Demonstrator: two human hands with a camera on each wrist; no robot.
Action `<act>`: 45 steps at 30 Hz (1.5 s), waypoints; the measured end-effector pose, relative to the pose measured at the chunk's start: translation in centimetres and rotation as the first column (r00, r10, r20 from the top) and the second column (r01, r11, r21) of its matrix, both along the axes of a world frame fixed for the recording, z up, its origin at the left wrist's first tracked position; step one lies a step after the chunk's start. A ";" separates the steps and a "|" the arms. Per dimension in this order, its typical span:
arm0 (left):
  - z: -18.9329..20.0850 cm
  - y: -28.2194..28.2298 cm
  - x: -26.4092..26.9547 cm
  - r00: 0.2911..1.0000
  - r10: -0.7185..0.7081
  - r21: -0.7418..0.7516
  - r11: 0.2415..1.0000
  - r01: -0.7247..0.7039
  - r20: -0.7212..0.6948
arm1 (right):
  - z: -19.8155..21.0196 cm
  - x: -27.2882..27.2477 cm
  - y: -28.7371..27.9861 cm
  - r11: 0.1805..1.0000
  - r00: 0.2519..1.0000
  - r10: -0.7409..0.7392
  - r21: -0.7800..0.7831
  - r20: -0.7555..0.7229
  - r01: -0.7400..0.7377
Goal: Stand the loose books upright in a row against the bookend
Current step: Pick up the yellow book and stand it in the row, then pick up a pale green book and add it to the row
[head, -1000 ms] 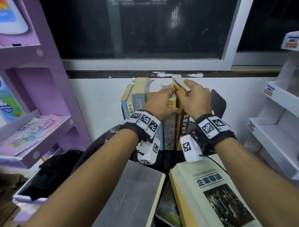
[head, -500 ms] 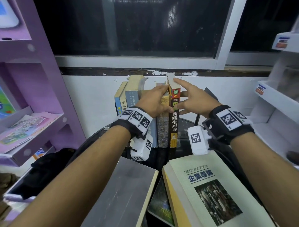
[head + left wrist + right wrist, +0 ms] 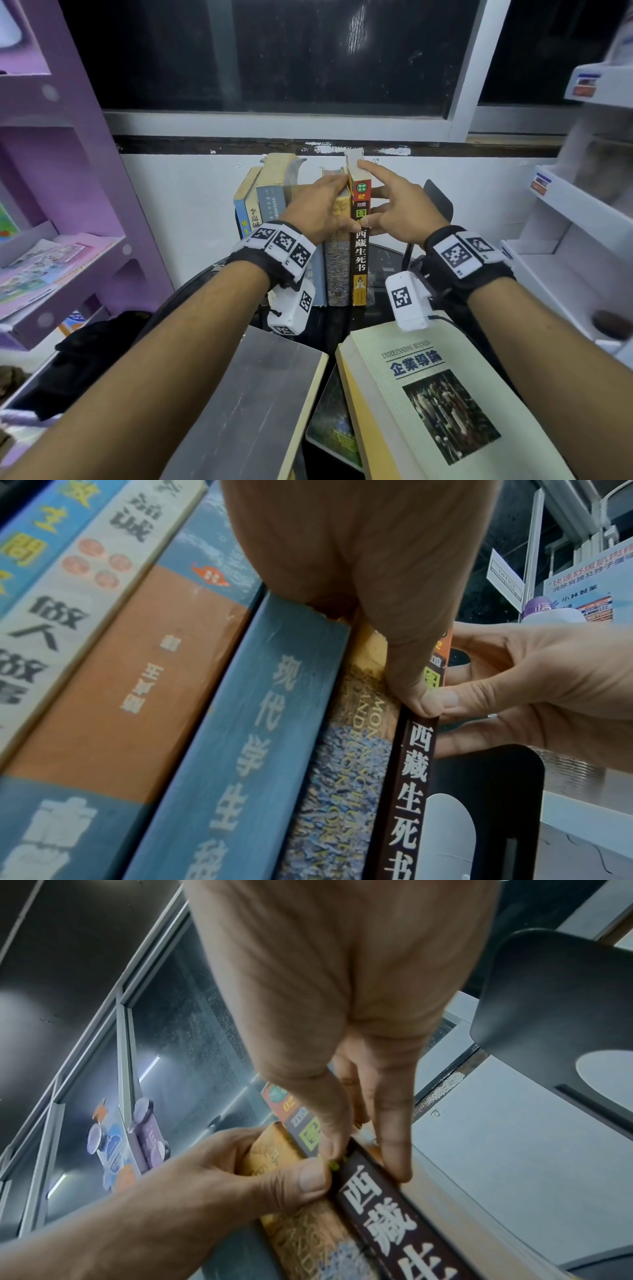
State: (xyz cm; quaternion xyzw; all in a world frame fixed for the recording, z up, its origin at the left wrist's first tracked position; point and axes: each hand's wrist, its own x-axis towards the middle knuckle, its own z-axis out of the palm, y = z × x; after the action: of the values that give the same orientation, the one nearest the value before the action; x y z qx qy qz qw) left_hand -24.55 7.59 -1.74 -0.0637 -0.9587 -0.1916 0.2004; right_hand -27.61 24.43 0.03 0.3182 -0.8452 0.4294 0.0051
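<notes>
The dark-spined paperback with white Chinese characters [image 3: 359, 253] stands at the right end of the row, pinched between both hands: the left hand [image 3: 320, 209] curls over the tops of the neighbouring books with its thumb on the spine, and the right hand [image 3: 394, 209] holds its straight fingers flat against the outer cover, index fingertip at the top corner. Neither hand is clenched round it; the right is pressing rather than gripping.

The risk, as I judge it, is a topple to the right once that hand lifts. The black metal bookend [image 3: 436, 202] sits beyond the right hand, apart from the book (how far I cannot tell), so nothing braces that side. The mottled blue-and-gold paperback [image 3: 337, 267] just left of it could follow.

The book's long axis runs vertical, spine facing the person, top edge up. Two loose books lie flat below the wrists: a grey-covered one [image 3: 253, 394] and a pale green business textbook [image 3: 438, 394]
</notes>
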 end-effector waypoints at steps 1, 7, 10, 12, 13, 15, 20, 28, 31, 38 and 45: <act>0.0 0.0 0.0 1.000 0.010 0.001 1.000 -0.010 0.000 | -0.1 0.1 0.0 1.000 1.000 -0.001 -0.002 -0.004 0.001; -0.2 0.6 0.8 0.997 0.047 0.031 0.999 -0.045 -0.064 | -0.7 1.1 0.3 0.999 1.000 0.016 0.037 0.008 -0.016; -0.6 0.8 1.3 0.992 0.058 0.038 0.998 -0.054 -0.109 | -0.7 1.6 0.8 0.998 0.998 0.039 0.053 0.044 -0.041; -0.8 0.9 1.7 0.991 0.064 0.046 0.997 -0.059 -0.114 | -0.6 1.8 0.9 0.997 0.998 0.032 0.068 0.045 -0.035; -0.7 1.0 2.0 0.991 0.070 0.055 0.996 -0.064 -0.110 | -0.4 2.0 1.0 0.997 0.999 0.022 0.075 0.042 -0.025; -0.7 1.3 2.5 0.992 0.083 0.060 0.995 -0.077 -0.092 | -0.1 2.4 1.0 0.996 0.999 0.003 0.084 0.044 -0.007; -1.0 1.8 4.1 0.992 0.092 0.021 0.996 -0.090 -0.085 | 0.4 3.4 1.3 0.993 0.999 -0.025 0.115 0.028 0.021; -1.1 2.4 6.6 0.990 0.102 0.005 0.995 -0.102 -0.094 | 1.1 5.7 2.6 0.990 0.998 -0.043 0.138 0.036 0.037; -1.2 2.6 7.4 0.990 0.111 0.011 0.994 -0.111 -0.088 | 1.2 6.5 3.2 0.988 0.999 -0.029 0.150 0.021 0.026; -1.9 3.7 9.8 0.987 0.126 0.027 0.992 -0.123 -0.105 | 1.1 8.8 4.9 0.979 1.000 -0.025 0.202 0.013 0.021; -3.0 5.9 11.7 0.993 0.095 0.125 0.987 -0.103 0.067 | -0.3 10.3 8.2 0.930 0.995 -0.075 0.364 0.059 0.048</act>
State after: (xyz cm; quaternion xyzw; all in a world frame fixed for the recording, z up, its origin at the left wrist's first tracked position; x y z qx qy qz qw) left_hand -12.81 13.52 -4.75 0.0029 -0.9520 -0.2444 0.1842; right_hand -17.27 32.59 -0.26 0.2712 -0.9190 0.2772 -0.0706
